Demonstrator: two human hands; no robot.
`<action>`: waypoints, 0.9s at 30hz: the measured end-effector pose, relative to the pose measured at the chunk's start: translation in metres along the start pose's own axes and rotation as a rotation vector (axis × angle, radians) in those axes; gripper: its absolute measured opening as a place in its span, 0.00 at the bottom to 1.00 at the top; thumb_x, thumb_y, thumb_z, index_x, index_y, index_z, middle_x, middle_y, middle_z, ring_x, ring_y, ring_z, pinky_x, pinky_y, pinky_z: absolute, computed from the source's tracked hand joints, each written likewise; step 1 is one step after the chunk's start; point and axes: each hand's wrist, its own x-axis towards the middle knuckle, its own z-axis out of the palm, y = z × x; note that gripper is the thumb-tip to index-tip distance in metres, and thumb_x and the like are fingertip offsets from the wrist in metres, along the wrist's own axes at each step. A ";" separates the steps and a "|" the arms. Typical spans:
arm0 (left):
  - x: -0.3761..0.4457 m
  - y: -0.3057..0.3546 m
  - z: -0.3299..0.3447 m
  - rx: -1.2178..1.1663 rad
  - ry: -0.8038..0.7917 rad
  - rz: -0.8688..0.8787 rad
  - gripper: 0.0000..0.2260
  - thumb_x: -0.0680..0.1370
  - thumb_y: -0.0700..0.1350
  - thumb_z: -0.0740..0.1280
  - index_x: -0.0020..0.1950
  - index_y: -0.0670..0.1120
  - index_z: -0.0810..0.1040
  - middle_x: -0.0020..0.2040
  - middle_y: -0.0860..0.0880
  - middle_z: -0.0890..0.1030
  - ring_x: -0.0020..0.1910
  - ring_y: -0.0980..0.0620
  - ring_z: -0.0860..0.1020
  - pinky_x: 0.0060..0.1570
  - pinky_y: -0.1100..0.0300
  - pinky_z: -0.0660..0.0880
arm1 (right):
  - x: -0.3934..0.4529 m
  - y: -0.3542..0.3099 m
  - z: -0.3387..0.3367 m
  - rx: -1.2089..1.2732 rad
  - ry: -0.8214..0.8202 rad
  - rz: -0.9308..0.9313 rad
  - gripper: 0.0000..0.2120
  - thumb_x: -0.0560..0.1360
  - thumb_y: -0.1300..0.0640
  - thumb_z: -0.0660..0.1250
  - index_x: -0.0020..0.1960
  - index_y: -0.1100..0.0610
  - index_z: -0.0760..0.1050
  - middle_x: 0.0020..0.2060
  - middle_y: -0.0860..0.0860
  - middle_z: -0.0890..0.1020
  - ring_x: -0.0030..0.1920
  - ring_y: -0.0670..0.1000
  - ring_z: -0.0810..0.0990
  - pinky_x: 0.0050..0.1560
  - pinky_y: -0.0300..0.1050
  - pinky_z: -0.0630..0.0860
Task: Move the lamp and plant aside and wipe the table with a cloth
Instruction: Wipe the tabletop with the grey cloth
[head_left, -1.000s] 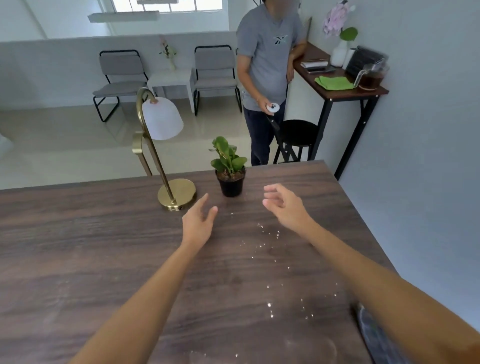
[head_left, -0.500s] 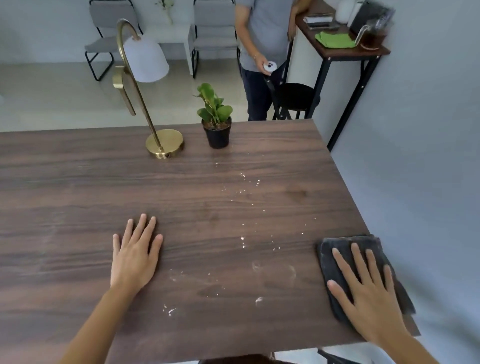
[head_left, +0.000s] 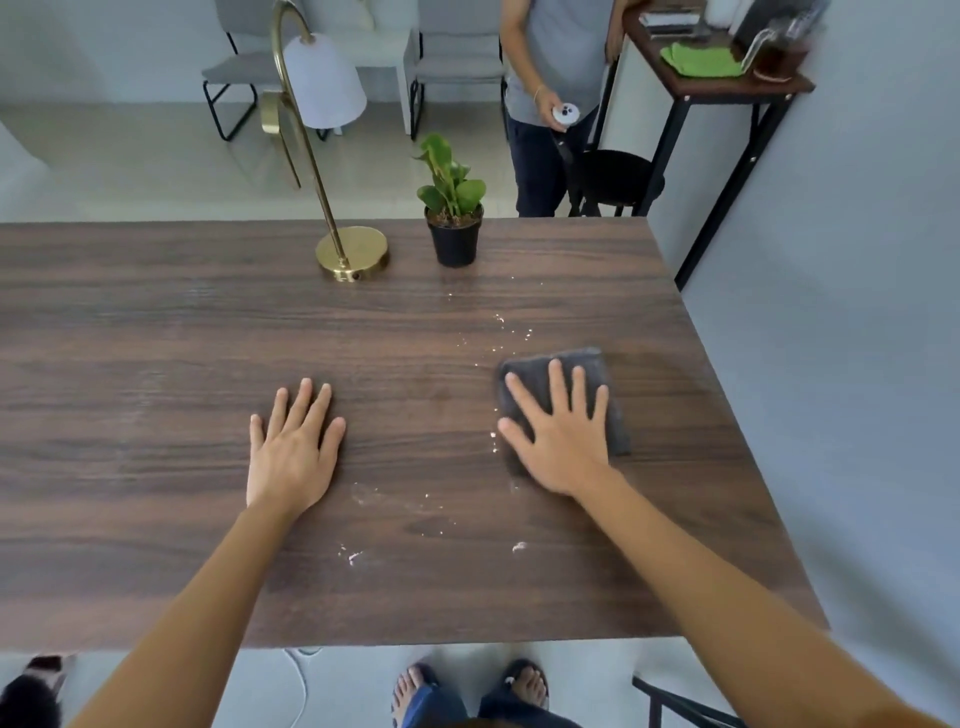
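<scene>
Since the earlier frame the cloth (head_left: 563, 395) has travelled from the table's near right corner inward and toward the far edge, carried under the right hand (head_left: 561, 441); the left hand (head_left: 293, 452) lies flat on the bare wood as before, while lamp and plant stand where they stood.

One cloth: dark grey, folded, flat on the table (head_left: 156, 338) right of centre, near the right edge. Right hand palm-down on it, fingers (head_left: 558, 384) spread wide and straight, pressing rather than gripping; the thumb reaches off the cloth's left side.

One left hand, palm-down left of centre, fingers extended and loosely spread, holding nothing.

White crumbs (head_left: 498, 332): too many and too small to count. They run in a scattered trail from just before the plant toward the cloth, with further specks and a faint smear between the two hands and toward the near edge.

One lamp (head_left: 353, 254): brass round base at the far edge, curved stem, white shade overhanging beyond the table. One plant (head_left: 453, 218): black pot, upright, just right of the lamp base, apart from it.

One person (head_left: 556, 78) stands beyond the far edge, holding a small white object.
</scene>
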 end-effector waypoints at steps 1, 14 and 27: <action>0.000 0.000 0.000 0.003 -0.001 0.001 0.26 0.81 0.58 0.48 0.78 0.53 0.54 0.79 0.52 0.52 0.78 0.47 0.47 0.74 0.43 0.45 | -0.021 -0.004 0.004 -0.001 0.005 -0.061 0.31 0.78 0.32 0.50 0.79 0.36 0.49 0.82 0.57 0.48 0.81 0.65 0.45 0.76 0.70 0.42; 0.000 -0.002 0.000 -0.017 -0.017 0.023 0.26 0.81 0.58 0.46 0.78 0.53 0.53 0.80 0.52 0.51 0.78 0.48 0.45 0.74 0.42 0.44 | -0.005 0.103 -0.024 0.037 0.029 0.428 0.42 0.63 0.17 0.34 0.76 0.29 0.39 0.82 0.53 0.46 0.80 0.63 0.45 0.76 0.71 0.47; 0.002 -0.003 0.003 -0.010 -0.026 0.063 0.26 0.81 0.59 0.44 0.78 0.54 0.52 0.80 0.51 0.50 0.78 0.47 0.44 0.74 0.39 0.45 | -0.022 -0.039 0.012 -0.001 -0.012 -0.077 0.31 0.76 0.28 0.41 0.77 0.31 0.42 0.82 0.49 0.43 0.81 0.58 0.40 0.77 0.67 0.43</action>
